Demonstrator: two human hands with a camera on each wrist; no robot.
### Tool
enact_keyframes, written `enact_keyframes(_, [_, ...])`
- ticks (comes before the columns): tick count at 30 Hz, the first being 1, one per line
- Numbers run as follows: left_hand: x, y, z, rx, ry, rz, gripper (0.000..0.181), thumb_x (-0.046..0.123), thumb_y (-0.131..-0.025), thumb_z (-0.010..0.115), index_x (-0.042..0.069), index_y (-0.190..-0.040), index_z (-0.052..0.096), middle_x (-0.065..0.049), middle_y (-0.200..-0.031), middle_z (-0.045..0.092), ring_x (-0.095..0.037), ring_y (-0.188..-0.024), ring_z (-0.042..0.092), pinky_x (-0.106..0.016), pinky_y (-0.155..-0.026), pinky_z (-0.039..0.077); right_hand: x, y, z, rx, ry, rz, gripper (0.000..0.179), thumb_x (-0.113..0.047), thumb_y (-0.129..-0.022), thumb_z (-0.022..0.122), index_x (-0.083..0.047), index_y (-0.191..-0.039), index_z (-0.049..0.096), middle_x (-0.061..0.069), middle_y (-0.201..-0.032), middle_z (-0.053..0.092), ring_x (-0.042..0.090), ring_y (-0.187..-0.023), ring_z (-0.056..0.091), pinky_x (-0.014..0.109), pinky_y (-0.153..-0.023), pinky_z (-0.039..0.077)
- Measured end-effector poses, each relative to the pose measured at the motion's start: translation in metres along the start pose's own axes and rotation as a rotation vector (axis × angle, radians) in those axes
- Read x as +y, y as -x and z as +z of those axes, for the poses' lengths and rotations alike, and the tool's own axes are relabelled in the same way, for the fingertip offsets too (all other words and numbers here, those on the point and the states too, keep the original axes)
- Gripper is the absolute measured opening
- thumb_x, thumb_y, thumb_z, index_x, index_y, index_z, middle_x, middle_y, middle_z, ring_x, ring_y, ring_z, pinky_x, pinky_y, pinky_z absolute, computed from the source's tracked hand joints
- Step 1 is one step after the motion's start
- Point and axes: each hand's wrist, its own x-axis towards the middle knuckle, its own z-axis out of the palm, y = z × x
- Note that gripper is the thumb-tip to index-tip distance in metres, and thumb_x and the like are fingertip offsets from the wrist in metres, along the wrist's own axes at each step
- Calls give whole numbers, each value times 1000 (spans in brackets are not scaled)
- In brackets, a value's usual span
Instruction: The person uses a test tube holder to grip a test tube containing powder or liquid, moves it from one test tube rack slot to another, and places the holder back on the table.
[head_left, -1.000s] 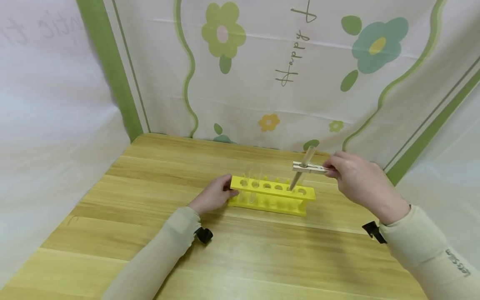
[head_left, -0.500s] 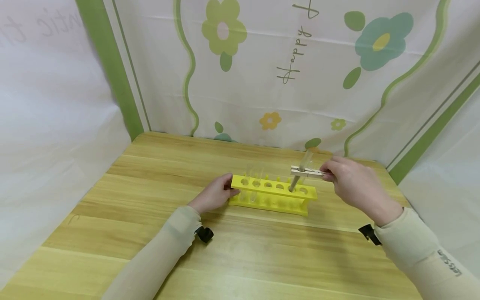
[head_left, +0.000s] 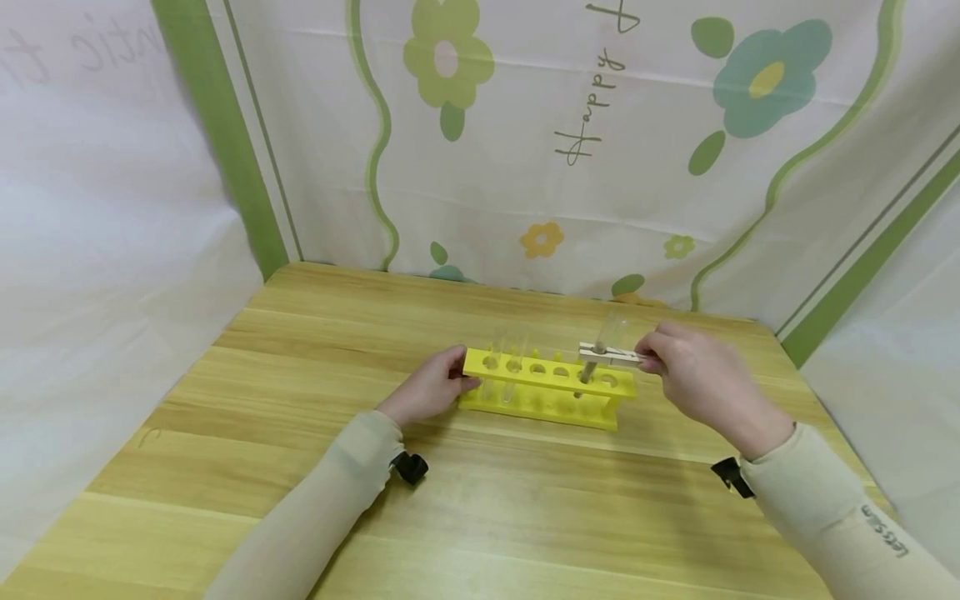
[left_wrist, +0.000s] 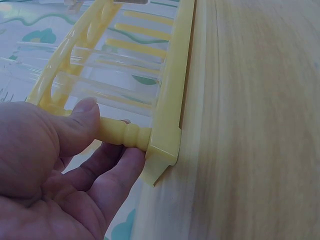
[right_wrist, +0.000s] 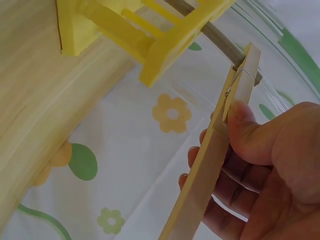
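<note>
My left hand (head_left: 427, 387) grips the left end post of a yellow test tube rack (left_wrist: 172, 75), thumb on one side and fingers on the other. The rack stands upright on the table. My right hand (head_left: 701, 379) pinches a wooden test tube holder (right_wrist: 200, 170) between thumb and fingers. Clamped in the holder's jaws is a glass test tube (right_wrist: 222, 42) with grey-brown contents. It leans slightly, its lower end through the second rack hole from the right. Two clear test tubes (head_left: 517, 346) stand in the two leftmost holes.
The rack is on a wood-grain table (head_left: 465, 508). A white curtain (head_left: 495, 175) printed with flowers hangs behind the table's far edge, with white sheeting at both sides. Black straps (head_left: 409, 468) with cameras sit at the wrists.
My right hand has moved down and slightly left, lowering the clamped test tube deeper through the rack hole. My left hand stays on the rack's end post.
</note>
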Motion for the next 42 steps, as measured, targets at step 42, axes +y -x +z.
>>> enact_keyframes(42, [0, 0, 0, -6, 11, 9, 28, 17, -100, 62, 5, -87, 40, -10, -80, 49, -18, -70, 50, -29, -60, 41, -5, 9, 29, 0, 9, 21, 8, -2, -84, 78, -6, -88, 72, 0, -82, 63, 18, -68, 62, 33, -52, 49])
